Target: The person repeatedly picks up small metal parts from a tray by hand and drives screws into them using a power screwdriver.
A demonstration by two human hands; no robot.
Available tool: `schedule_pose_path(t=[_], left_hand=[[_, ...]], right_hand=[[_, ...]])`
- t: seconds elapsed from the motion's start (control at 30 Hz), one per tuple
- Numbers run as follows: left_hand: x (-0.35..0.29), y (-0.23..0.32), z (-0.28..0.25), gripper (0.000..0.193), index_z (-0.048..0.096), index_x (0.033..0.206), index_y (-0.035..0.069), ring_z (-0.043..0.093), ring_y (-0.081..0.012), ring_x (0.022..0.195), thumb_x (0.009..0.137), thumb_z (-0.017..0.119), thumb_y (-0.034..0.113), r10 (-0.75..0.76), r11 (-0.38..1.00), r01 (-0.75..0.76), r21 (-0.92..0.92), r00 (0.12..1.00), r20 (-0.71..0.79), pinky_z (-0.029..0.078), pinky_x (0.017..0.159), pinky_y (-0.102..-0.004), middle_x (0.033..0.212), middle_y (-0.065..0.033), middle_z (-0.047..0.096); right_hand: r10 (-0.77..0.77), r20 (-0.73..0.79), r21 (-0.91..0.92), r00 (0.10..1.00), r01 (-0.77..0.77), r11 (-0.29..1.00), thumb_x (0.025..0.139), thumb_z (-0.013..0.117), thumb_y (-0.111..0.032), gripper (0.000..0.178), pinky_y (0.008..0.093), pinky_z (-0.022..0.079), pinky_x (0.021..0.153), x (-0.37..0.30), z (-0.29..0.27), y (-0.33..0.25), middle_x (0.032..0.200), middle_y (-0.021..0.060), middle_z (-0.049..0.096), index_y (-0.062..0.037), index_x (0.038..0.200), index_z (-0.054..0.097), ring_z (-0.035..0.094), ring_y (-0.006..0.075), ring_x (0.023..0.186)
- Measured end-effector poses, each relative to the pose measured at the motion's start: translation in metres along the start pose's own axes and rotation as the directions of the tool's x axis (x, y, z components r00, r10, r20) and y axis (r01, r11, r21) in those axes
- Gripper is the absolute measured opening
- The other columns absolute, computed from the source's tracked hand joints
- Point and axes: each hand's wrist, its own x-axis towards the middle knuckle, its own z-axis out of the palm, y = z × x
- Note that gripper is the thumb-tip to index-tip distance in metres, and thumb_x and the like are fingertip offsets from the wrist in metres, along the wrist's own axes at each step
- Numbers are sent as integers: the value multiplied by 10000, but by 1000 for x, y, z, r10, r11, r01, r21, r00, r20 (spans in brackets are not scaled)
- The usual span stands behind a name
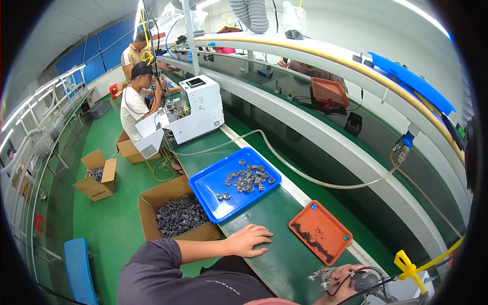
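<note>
My left hand [249, 240] lies flat on the green bench [290, 223], fingers apart and holding nothing. It is just below the blue tray [213, 190], in which several small grey-and-metal round parts [249, 179] are heaped. To its right is an orange tray [325, 229] with small black bits spread along its lower left side. At the lower right, my right hand [343, 281] is closed at a small metal fixture [321, 277] and a dark rounded device with cables. What its fingers hold is partly hidden and cannot be made out.
An open carton [178, 216] of dark parts stands left of the bench. A white machine [195, 112] and two co-workers [134, 101] are farther along. A clear hose [305, 178] crosses beside a conveyor [284, 96]. A yellow cable tie [406, 267] hangs at the right.
</note>
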Motion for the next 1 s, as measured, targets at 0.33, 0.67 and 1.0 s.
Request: schedule_pose_path(t=[0.33,0.67,1.0], left_hand=[[-1,-10,5,254,749,1087,85,617,-268,1259,889,729,243,-81,995,74,-64,990,-113,455,1079,-437,1297,-72,698],[-6,-5,-4,264,744,1105,108,615,-293,1253,880,725,245,20,996,-22,-82,999,-32,461,1051,-453,1301,-74,689],[20,-14,-13,309,735,1164,136,523,-328,1301,873,719,238,81,994,-69,-83,985,151,382,1074,-501,1365,-75,635]], right_hand=[[7,83,6,997,-7,1000,935,758,-96,331,304,474,561,6,16,0,680,58,500,-29,1128,498,548,174,608],[-170,-125,-208,978,141,968,970,683,-50,282,306,472,534,-7,46,-40,685,61,504,-21,1173,490,538,172,586],[-407,76,-55,910,411,910,1033,614,-264,351,372,462,597,14,93,-57,797,93,576,-32,1274,507,556,219,674]])
